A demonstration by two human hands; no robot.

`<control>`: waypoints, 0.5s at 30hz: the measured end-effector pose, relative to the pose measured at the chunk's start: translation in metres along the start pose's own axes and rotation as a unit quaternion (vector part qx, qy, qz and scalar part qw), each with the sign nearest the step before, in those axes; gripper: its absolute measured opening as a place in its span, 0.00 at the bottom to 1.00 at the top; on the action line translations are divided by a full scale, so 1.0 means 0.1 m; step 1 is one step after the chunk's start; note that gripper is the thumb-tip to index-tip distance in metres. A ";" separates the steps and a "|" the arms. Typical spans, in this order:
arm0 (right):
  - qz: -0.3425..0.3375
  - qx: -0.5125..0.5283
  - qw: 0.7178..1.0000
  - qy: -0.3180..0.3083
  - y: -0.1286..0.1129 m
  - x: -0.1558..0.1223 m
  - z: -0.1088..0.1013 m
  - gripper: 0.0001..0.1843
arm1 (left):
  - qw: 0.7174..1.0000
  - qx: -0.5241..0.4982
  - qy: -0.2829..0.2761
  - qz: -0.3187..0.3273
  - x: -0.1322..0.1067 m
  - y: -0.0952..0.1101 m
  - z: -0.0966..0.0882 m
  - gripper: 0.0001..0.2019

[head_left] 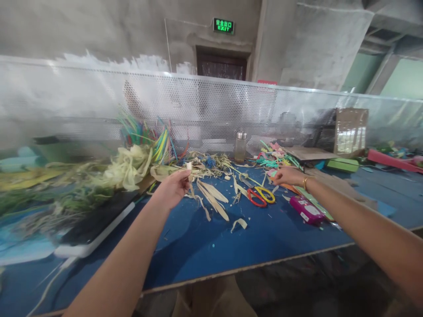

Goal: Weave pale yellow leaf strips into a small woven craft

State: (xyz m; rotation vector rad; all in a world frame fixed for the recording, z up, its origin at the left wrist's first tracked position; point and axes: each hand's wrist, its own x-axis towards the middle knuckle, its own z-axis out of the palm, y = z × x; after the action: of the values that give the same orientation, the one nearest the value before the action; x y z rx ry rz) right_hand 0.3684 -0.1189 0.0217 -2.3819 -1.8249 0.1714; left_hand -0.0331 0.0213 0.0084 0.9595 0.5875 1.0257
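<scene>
Pinched between the thumb and fingers of my left hand is a small pale strip, its top end sticking up. Dry husk-like strips lie on the blue tabletop just right of that hand. My right hand reaches to the pink and green paper-like pieces, fingers bent downward and closed; what they hold, if anything, is hidden. Scissors with one red and one yellow handle rest between the hands. A purple packet lies below my right wrist.
A lidded bottle stands at the back by the perforated metal screen. At left are a pale husk bundle, coloured stems and a dark device with a white cable. Cardboard leans at right.
</scene>
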 end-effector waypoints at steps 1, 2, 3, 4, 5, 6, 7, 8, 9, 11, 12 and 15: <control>0.000 0.011 1.000 -0.022 -0.01 0.00 0.10 0.09 | 1.000 -0.001 -0.002 -0.001 0.00 0.00 0.00 0.08; 0.010 0.009 0.999 -0.044 -0.03 -0.01 0.19 0.09 | 1.000 -0.003 -0.002 -0.001 0.00 0.00 0.00 0.09; 0.019 0.006 0.998 -0.056 -0.04 -0.01 0.26 0.08 | 1.000 -0.005 -0.002 -0.001 -0.01 0.00 0.00 0.09; 0.021 0.009 0.998 -0.062 -0.04 0.00 0.33 0.07 | 1.000 -0.006 -0.001 0.000 -0.01 0.00 0.00 0.09; 0.023 0.010 0.998 -0.066 -0.05 0.00 0.37 0.06 | 1.000 -0.007 0.000 0.001 -0.01 0.00 0.00 0.09; 0.022 0.012 0.997 -0.068 -0.05 0.01 0.40 0.06 | 1.000 -0.007 0.000 0.002 -0.01 0.00 0.00 0.09; 0.020 0.013 0.997 -0.069 -0.04 0.01 0.40 0.05 | 1.000 -0.005 0.000 0.003 -0.01 0.01 0.00 0.09; 0.021 0.012 0.997 -0.067 -0.04 0.02 0.38 0.05 | 1.000 -0.003 -0.001 0.003 0.00 0.01 0.00 0.09; 0.020 0.015 0.998 -0.060 -0.05 0.02 0.33 0.06 | 1.000 0.001 -0.004 0.003 0.00 0.01 0.00 0.09; 0.015 0.036 0.999 -0.031 -0.08 0.02 0.20 0.06 | 1.000 0.013 -0.011 0.003 -0.01 0.00 0.00 0.09; 0.000 0.065 0.998 -0.009 -0.11 0.01 0.12 0.07 | 1.000 0.021 -0.016 0.003 -0.02 0.00 0.01 0.09; -0.039 0.164 0.986 0.007 -0.35 -0.02 -0.09 0.09 | 0.998 0.049 -0.039 -0.002 -0.10 -0.02 0.06 0.08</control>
State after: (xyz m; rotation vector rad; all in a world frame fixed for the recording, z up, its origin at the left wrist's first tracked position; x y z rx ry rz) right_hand 0.3363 -0.1121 0.0370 -2.0784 -1.7249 0.4122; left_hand -0.0311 0.0097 0.0093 1.0798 0.5795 0.9575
